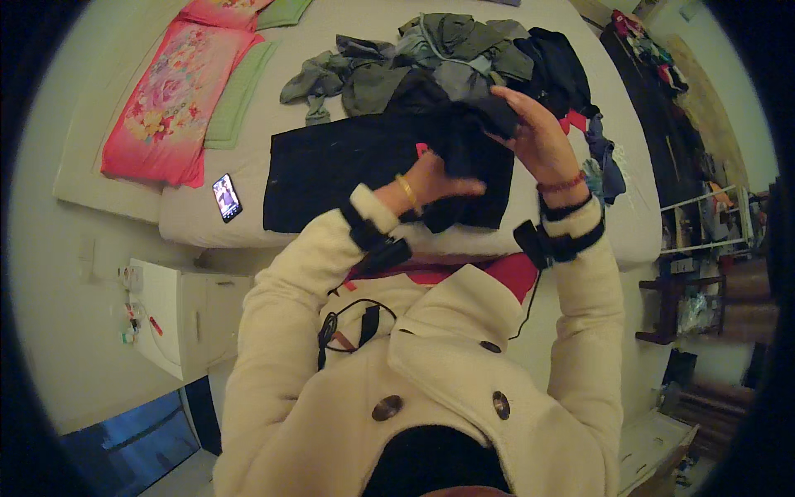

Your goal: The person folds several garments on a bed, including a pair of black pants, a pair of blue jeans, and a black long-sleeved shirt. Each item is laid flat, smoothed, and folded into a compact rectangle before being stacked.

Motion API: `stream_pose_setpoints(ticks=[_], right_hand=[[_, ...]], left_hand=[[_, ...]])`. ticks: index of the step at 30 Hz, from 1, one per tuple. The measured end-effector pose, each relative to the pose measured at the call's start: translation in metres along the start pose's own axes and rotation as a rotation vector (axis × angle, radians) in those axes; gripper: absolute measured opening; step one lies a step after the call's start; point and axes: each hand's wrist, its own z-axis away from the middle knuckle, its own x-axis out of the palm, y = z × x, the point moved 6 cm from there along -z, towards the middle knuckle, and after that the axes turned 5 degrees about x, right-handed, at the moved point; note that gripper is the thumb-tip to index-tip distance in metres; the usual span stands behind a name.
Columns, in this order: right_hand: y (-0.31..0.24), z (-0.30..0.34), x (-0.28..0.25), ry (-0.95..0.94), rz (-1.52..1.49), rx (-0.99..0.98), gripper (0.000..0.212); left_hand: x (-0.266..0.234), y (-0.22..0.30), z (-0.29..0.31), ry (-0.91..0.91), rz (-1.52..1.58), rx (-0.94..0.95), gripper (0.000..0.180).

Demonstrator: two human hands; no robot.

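A bunched black garment (460,142) is between my two hands, raised over a flat black piece of clothing (331,170) spread on the bed. My left hand (431,180), with a yellow bracelet at the wrist, has its thumb stretched across the bunched cloth; its fingertips are hidden in the folds. On the other side, my right hand (542,139), wearing a red beaded bracelet, has the garment's edge between its long fingers and thumb. A small red patch (422,150) shows beside my left fingers. Both wrists carry black straps with small boxes.
Behind my hands lies a heap of grey-green and dark clothes (439,62). A lit phone (225,197) rests on the bed at left, near a pink floral pillow (161,103). A white cabinet (195,311) stands lower left; a rack (704,219) is at right.
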Motion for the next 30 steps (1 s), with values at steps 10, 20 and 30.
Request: stream_pose_setpoints(ticks=[10, 20, 30], right_hand=[[0.067, -0.044, -0.126, 0.092, 0.442, -0.164, 0.047], [0.233, 0.021, -0.161, -0.146, 1.203, 0.098, 0.035], [0.293, 0.034, -0.172, -0.761, 1.669, 0.354, 0.019]], left_hand=[[-0.06, 0.03, -0.04, 0.097, -0.555, 0.258, 0.032], [-0.09, -0.022, -0.03, 0.326, 0.933, -0.421, 0.024], [-0.068, -0.096, 0.005, 0.374, 1.017, -0.573, 0.026]])
